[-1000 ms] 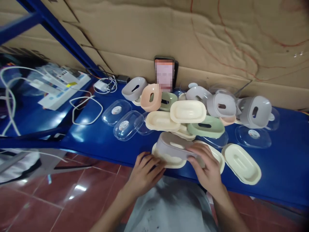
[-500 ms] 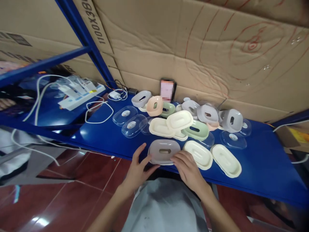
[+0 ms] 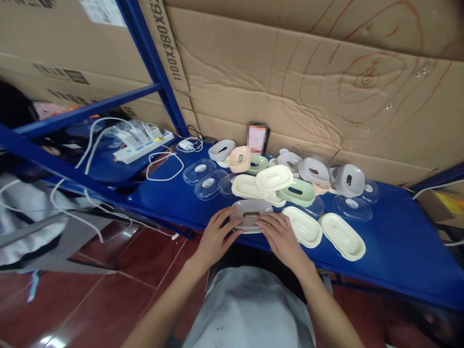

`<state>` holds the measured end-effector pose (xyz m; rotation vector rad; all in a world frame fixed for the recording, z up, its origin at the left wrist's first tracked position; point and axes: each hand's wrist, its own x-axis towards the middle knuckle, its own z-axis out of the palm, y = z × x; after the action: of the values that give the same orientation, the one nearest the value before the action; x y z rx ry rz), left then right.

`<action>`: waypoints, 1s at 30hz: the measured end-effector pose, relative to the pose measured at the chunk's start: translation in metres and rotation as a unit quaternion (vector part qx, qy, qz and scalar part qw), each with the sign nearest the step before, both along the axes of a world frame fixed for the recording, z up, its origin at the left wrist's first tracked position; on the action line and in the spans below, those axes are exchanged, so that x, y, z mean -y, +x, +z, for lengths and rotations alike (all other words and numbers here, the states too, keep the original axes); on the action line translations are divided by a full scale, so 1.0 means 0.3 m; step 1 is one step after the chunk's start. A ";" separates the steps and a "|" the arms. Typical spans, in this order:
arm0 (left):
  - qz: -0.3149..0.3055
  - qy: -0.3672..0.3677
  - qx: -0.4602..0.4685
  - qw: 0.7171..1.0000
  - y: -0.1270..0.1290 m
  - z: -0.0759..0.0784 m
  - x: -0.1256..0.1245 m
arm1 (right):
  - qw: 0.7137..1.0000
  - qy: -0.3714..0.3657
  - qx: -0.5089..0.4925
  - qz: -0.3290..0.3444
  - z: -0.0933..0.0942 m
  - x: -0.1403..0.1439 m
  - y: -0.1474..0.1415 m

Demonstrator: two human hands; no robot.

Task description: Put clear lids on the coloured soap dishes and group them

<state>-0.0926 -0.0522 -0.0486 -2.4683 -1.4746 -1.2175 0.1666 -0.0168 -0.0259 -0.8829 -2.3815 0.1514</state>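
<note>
Nearest the viewer, a grey garment (image 3: 250, 309) fills the lower centre, with both bare forearms extending forward from it. The left hand (image 3: 215, 237) and right hand (image 3: 281, 237) rest on the near edge of a glossy blue metal shelf (image 3: 398, 241), fingers loosely spread rather than closed, each touching one end of a grey oval plastic soap-dish tray with a central slot (image 3: 251, 214). The tray lies flat between the two hands, its near rim beneath the fingertips and its slotted face upward; neither hand encloses it. Just to the right lie two cream oval plastic trays (image 3: 302, 226), side by side. Beyond them sits a heap of cream, green, peach and grey oval plastic parts (image 3: 286, 176), flanked on the left by clear oval plastic lids bearing round labels (image 3: 203, 179). Farther left, a white power strip with white cables (image 3: 141, 145) lies on the shelf. At the rear, a dark phone (image 3: 258, 137) leans upright against a brown corrugated cardboard wall (image 3: 308, 92).
</note>
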 end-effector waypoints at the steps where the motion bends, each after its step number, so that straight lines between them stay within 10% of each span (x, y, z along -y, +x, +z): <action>1: 0.002 -0.006 0.002 1.000 0.003 -0.002 -0.004 | 1.000 0.003 -0.010 -0.001 -0.002 -0.007 -0.002; 10: 0.020 0.021 -0.024 0.999 -0.006 -0.016 -0.003 | 1.000 0.006 0.013 0.014 -0.020 0.004 0.000; 18: 0.250 -0.076 -0.003 0.965 -0.226 0.053 -0.217 | 1.000 -0.022 0.008 0.013 -0.016 0.007 0.002; 23: 0.202 -0.078 0.063 0.974 -0.191 0.054 -0.180 | 1.000 -0.031 -0.007 0.000 -0.016 0.014 0.009; 30: -0.102 -0.069 0.019 0.992 -0.022 0.084 -0.016 | 0.995 -0.026 -0.090 -0.046 -0.035 0.006 0.030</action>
<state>-0.0993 -0.0473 -0.0235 -2.7612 -1.3881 -1.2395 0.1755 -0.0185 -0.0363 -0.9593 -2.1749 0.2474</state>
